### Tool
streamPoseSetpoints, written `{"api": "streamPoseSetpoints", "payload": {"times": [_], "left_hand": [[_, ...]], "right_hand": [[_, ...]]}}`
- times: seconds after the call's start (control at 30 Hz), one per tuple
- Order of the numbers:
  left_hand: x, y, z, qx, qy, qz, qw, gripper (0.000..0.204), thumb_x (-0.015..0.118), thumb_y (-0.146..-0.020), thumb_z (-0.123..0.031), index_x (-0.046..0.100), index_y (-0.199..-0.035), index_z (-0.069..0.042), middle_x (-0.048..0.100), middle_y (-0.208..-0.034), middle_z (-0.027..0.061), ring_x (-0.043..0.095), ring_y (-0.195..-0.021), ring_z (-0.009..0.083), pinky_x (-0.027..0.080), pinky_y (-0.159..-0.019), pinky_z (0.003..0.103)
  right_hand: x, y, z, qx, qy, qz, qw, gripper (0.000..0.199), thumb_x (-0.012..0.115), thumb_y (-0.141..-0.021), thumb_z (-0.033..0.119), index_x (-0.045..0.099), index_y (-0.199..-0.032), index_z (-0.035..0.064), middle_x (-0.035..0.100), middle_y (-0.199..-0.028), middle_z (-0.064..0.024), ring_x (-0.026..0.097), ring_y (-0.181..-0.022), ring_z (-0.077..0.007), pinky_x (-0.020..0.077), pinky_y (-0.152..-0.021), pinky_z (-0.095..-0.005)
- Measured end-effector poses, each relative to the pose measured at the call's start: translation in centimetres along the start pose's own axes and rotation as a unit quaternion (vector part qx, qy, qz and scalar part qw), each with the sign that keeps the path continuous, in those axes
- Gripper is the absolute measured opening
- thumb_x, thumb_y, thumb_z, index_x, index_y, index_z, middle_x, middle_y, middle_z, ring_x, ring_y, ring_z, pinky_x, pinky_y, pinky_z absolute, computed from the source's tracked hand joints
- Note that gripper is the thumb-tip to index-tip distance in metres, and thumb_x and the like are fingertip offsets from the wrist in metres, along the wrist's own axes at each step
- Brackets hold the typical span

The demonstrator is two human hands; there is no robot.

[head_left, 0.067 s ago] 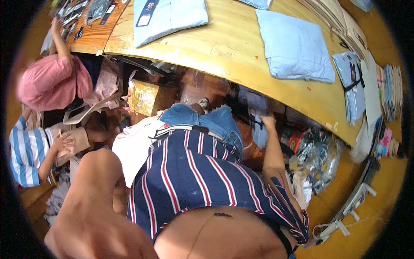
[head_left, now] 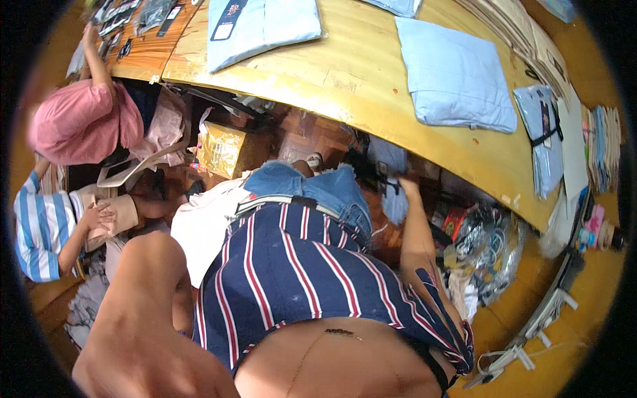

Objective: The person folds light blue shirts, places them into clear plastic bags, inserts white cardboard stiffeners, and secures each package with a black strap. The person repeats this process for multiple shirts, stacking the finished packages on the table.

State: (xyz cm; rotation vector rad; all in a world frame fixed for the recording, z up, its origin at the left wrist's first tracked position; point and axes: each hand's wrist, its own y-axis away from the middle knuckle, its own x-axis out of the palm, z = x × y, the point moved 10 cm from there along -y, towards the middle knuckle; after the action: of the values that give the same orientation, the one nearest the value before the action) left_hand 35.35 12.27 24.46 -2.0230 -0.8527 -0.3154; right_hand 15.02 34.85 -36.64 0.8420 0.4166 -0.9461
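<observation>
My right hand (head_left: 407,188) is down below the table edge, its fingers closed on a folded light-blue garment (head_left: 396,201) that carries a dark strap or tag. The garment hangs beside my denim shorts (head_left: 332,192), blurred by movement. My left arm is bent sharply, with the left hand (head_left: 149,368) raised very close at the lower left. Its fingers run out of the picture, so their pose is hidden. A white cloth (head_left: 206,229) lies by my left side, against my waist.
A yellow wooden table (head_left: 332,86) bears folded light-blue garments (head_left: 458,76). Beyond its right end stand stacked clothes (head_left: 602,142). Plastic bags (head_left: 488,242) crowd my right side. At left are a person in pink (head_left: 79,126) and another in stripes (head_left: 43,229). A box (head_left: 222,149) sits under the table.
My right hand and the blue garment have shifted slightly to the left. The left hand stays nearly where it was.
</observation>
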Motion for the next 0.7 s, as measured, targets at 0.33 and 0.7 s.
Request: {"api": "streamPoseSetpoints", "payload": {"times": [0.33,0.7], "left_hand": [[-0.3,-1.5,3.5,0.051,0.005,-0.083,0.995,0.025,0.052,-0.079,-0.024,0.047,-0.099,-0.01,0.054,-0.058,0.0097,0.051,-0.046,0.0138,0.038,-0.04,0.022],[-1.0,-0.9,-0.4,0.118,0.059,-0.081,0.988,0.033,0.055,-0.078,-0.021,0.041,-0.108,-0.017,0.051,-0.052,0.0049,0.046,-0.038,0.0096,0.032,-0.032,0.019]], "right_hand": [[2.0,-8.3,11.5,-0.14,-0.01,0.025,0.99,0.065,0.064,-0.066,0.033,0.039,-0.118,0.0045,0.038,-0.122,-0.0177,0.031,-0.116,-0.0297,0.0309,-0.091,-0.0357],[5.0,12.4,-2.8,0.102,0.103,0.313,0.938,0.066,0.048,-0.071,-0.006,0.023,-0.129,0.0135,0.033,-0.127,-0.016,0.044,-0.105,-0.0271,0.0402,-0.08,-0.0325]]}}
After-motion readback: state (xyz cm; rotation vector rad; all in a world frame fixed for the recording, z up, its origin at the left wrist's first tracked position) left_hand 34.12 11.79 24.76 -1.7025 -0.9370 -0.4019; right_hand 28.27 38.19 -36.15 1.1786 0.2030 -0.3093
